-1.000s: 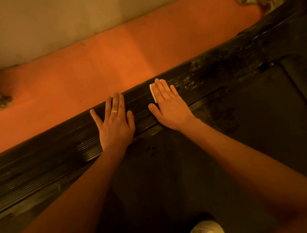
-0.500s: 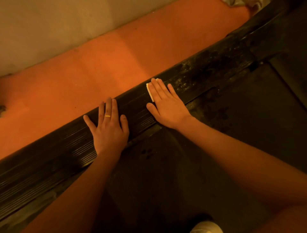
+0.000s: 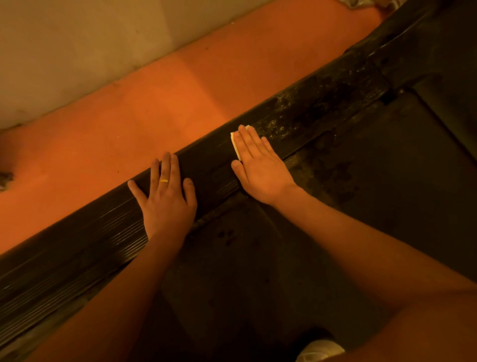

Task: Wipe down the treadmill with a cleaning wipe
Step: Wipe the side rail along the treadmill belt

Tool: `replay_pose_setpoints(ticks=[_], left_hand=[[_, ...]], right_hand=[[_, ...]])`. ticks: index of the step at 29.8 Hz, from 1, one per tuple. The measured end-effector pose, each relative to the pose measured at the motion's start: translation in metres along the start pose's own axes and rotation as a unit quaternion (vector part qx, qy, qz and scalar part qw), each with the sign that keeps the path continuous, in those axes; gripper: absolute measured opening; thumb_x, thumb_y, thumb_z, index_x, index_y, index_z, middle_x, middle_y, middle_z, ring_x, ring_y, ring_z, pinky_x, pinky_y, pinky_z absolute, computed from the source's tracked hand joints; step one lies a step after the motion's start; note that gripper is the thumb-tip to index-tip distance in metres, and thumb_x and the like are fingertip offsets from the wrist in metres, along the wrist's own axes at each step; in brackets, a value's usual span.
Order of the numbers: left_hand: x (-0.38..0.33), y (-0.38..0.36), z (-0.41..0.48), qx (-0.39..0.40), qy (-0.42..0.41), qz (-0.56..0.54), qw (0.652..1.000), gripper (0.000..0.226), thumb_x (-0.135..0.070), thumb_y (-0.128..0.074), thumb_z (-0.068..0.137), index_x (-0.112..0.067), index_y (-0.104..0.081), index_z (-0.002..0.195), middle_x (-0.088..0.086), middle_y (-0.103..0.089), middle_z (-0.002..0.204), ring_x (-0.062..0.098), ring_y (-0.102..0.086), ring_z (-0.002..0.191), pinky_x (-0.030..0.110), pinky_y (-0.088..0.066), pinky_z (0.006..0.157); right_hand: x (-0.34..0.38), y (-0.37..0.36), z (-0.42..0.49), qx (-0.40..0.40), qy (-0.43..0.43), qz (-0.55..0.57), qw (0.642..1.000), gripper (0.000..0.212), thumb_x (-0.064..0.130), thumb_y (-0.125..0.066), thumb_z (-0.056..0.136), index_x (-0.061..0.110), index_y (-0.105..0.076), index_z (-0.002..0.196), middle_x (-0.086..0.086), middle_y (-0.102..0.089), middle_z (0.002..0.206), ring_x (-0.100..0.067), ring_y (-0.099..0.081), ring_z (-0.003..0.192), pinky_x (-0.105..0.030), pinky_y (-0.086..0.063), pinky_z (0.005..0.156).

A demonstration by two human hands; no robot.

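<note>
The treadmill's black ribbed side rail (image 3: 85, 248) runs diagonally from lower left to upper right, with the dark belt (image 3: 374, 206) beside it. My right hand (image 3: 258, 168) lies flat on the rail with straight fingers, pressing a folded white cleaning wipe (image 3: 235, 147) against it; only the wipe's left edge shows past my fingers. My left hand (image 3: 166, 199), wearing a yellow ring, rests flat on the rail a short way to the left, fingers spread. Beyond my right hand the rail looks dusty and speckled.
An orange floor (image 3: 154, 108) lies beyond the rail, bounded by a pale wall (image 3: 77, 51). A crumpled cloth (image 3: 361, 3) sits at the top edge. A light-coloured shoe tip (image 3: 320, 351) shows at the bottom. A dark smudge (image 3: 5, 178) marks the floor at far left.
Both hands have stayed flat on the rail while sliding slightly along it; the left hand has shifted a little toward the lower left and the view has drifted with them.
</note>
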State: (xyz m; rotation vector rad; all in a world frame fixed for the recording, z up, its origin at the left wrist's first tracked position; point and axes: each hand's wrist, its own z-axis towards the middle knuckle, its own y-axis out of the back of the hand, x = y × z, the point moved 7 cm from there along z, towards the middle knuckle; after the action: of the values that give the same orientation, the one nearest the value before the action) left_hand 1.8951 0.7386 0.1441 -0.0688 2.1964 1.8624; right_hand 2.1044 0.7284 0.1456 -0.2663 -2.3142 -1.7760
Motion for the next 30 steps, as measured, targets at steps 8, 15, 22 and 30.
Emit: replay_pose_setpoints(ticks=[8,15,22,30], left_hand=[[-0.003,-0.001,0.002,0.003,-0.003,0.013,1.000,0.060,-0.040,-0.021,0.107,-0.019,-0.009,0.161,-0.002,-0.007,0.168,0.017,0.000,0.155,0.061,0.003,0.121],[-0.008,0.002,0.005,0.003,-0.013,-0.010,1.000,0.059,-0.034,-0.028,0.106,-0.015,-0.015,0.160,0.002,-0.011,0.168,0.020,-0.004,0.155,0.056,-0.002,0.124],[-0.064,-0.010,0.021,0.012,-0.053,0.000,0.999,0.059,-0.041,-0.022,0.107,-0.019,-0.011,0.160,-0.004,-0.005,0.169,0.014,0.004,0.155,0.068,0.007,0.115],[-0.067,-0.015,0.023,-0.006,-0.039,0.013,0.999,0.059,-0.042,-0.020,0.106,-0.021,-0.011,0.161,-0.006,-0.006,0.168,0.014,0.001,0.155,0.070,0.002,0.117]], right_hand=[[0.000,0.003,0.004,0.016,-0.016,0.011,1.000,0.063,0.041,-0.020,0.109,0.012,0.001,0.161,-0.007,0.008,0.169,-0.019,0.012,0.155,-0.037,0.005,0.126],[-0.002,-0.004,-0.021,0.007,0.004,0.015,1.000,0.063,0.040,-0.018,0.109,0.013,0.004,0.161,-0.005,0.009,0.169,-0.017,0.015,0.154,-0.038,0.004,0.126],[-0.006,-0.008,-0.023,-0.016,-0.002,-0.006,1.000,0.065,0.041,-0.025,0.108,0.012,-0.002,0.161,-0.007,0.003,0.170,-0.019,0.009,0.156,-0.039,0.002,0.127],[0.001,-0.002,-0.029,-0.007,-0.032,0.040,0.999,0.063,0.039,-0.023,0.108,0.015,0.002,0.162,-0.003,0.008,0.169,-0.017,0.015,0.154,-0.037,0.010,0.124]])
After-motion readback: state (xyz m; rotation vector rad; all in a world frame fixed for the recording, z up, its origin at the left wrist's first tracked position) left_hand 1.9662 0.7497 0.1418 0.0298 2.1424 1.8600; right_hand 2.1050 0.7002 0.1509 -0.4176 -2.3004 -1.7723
